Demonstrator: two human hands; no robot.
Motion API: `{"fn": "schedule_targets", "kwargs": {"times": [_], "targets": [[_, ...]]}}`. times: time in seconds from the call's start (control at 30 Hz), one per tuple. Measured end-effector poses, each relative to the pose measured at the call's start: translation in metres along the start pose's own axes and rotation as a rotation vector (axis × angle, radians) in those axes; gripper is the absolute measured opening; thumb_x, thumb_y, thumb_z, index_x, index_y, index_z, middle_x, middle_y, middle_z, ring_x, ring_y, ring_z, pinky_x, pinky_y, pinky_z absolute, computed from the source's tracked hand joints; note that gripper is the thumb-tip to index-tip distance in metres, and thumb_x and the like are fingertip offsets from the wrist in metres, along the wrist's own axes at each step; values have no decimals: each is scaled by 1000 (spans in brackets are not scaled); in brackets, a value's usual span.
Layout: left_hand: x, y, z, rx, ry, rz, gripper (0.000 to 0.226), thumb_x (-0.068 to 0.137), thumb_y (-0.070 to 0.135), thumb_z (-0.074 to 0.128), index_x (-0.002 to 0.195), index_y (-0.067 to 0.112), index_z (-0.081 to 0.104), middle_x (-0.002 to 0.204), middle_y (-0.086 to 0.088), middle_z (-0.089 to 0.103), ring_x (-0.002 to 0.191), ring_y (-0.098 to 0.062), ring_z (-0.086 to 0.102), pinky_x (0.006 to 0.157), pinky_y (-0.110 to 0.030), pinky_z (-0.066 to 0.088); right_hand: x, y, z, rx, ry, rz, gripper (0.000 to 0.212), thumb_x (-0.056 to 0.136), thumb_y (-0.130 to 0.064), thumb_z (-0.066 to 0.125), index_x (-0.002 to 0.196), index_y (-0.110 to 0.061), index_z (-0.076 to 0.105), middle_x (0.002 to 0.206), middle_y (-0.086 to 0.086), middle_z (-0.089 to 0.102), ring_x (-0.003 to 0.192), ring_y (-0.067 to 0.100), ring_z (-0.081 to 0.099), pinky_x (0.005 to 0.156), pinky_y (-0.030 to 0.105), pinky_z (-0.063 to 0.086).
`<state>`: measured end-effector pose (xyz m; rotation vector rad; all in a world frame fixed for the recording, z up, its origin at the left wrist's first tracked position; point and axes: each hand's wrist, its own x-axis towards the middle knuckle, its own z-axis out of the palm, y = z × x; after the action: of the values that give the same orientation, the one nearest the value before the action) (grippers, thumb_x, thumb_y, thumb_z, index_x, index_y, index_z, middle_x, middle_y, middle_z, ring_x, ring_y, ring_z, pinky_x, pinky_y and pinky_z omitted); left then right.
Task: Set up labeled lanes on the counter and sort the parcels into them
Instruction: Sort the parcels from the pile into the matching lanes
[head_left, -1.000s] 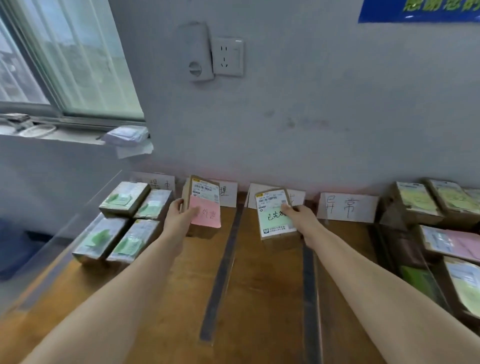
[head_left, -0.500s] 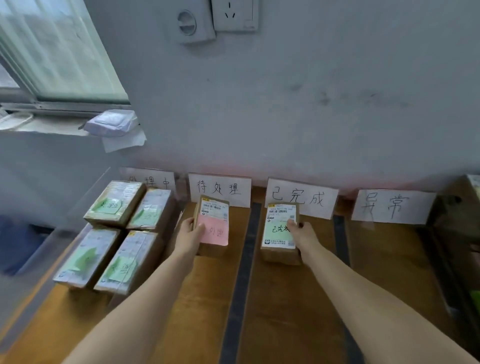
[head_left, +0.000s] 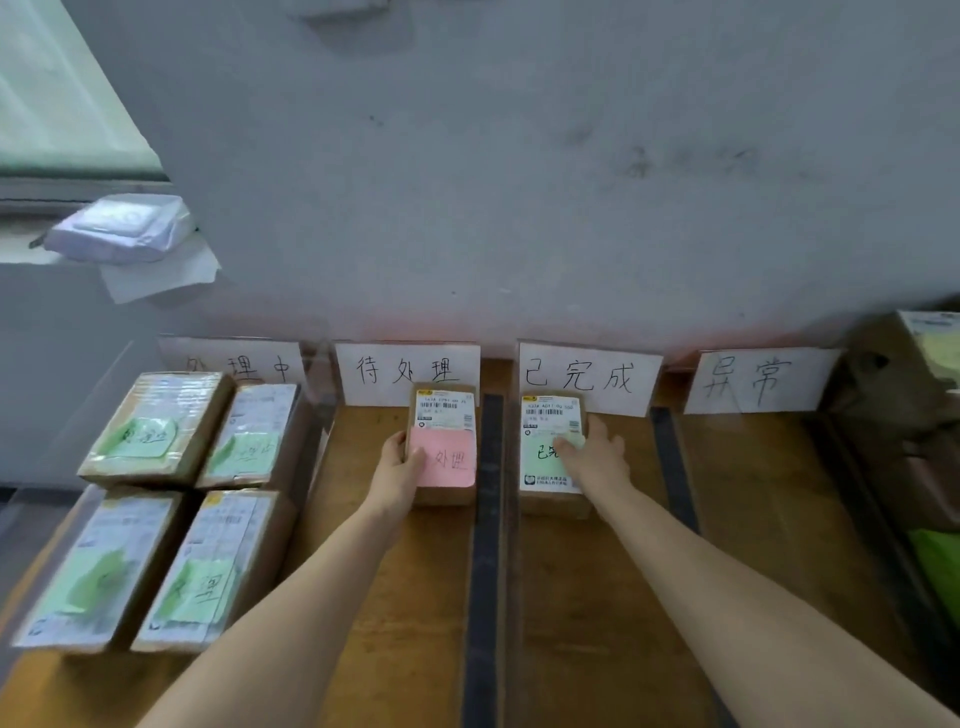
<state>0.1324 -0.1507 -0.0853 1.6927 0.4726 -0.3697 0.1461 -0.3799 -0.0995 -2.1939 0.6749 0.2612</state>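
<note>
Fingers (head_left: 395, 445) of both hands clasp parcels set on brown wooden counter (head_left: 571, 623), either side of black tape lane strip (head_left: 483, 545). Left hand (head_left: 397, 475) grips pink-noted brown cardboard parcel (head_left: 447, 441) in second lane, and right hand (head_left: 595, 462) grips green-noted brown cardboard parcel (head_left: 543, 441) in third. Placement apparently finishing; next move calls for release, then fetching unsorted parcels.

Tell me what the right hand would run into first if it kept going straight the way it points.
The right hand holds the green-note parcel. Pushing straight on, it would probably meet the white sign standing behind that parcel first, though depth is unclear.
</note>
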Motion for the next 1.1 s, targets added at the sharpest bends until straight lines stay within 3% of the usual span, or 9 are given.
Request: {"fn": "schedule_targets", "kwargs": {"times": [0.13,0.27,0.47,0.67,0.83,0.97,1.1], "targets": [[1,3,1,12,-59,26,53,100,31,44,148,21,22,132,-9,54,118,-26,55,102,-48,45,-4,-4,3,13,-18,-28,65,96,-35,56,151,-25,23,136,12,43,111,30,58,85,40,56],[1,3,14,159,-123,10,57,101,27,43,151,20,17,140,-6,49,126,-27,49,104,-43,40,-3,-8,4,41,-29,-2,67,95,-33,57,151,-23,22,133,10,53,110,28,61,89,44,55],[4,4,26,292,-108,37,39,102,22,39,140,14,38,134,-8,54,122,-27,52,91,-34,43,-5,-12,3,12,-71,-48,52,98,-26,55,144,-16,33,129,7,59,104,22,64,62,22,48],[6,5,23,329,-108,28,49,100,26,44,145,12,31,135,-9,54,122,-26,54,94,-37,48,-1,-16,1,5,-100,-30,47,98,-25,55,140,-15,36,124,7,62,94,18,64,70,29,55],[1,10,17,365,-48,68,60,100,29,45,151,15,18,148,-10,40,131,-30,45,102,-43,43,-4,-19,-3,-62,-78,-48,54,97,-29,56,143,-15,33,128,8,59,107,25,64,86,40,56],[-5,20,5,473,2,139,51,99,27,47,146,15,31,147,-13,39,132,-31,43,99,-43,44,-17,-22,-13,-191,-57,-129,58,95,-36,56,145,-19,33,133,10,53,115,29,58,92,45,53],[-21,40,-8,868,9,324,40,96,29,52,135,21,47,135,-5,50,118,-25,53,91,-39,50,-45,-27,-33,-623,6,-325,54,98,-40,48,146,-21,33,136,10,46,121,30,49,96,44,49]]}}
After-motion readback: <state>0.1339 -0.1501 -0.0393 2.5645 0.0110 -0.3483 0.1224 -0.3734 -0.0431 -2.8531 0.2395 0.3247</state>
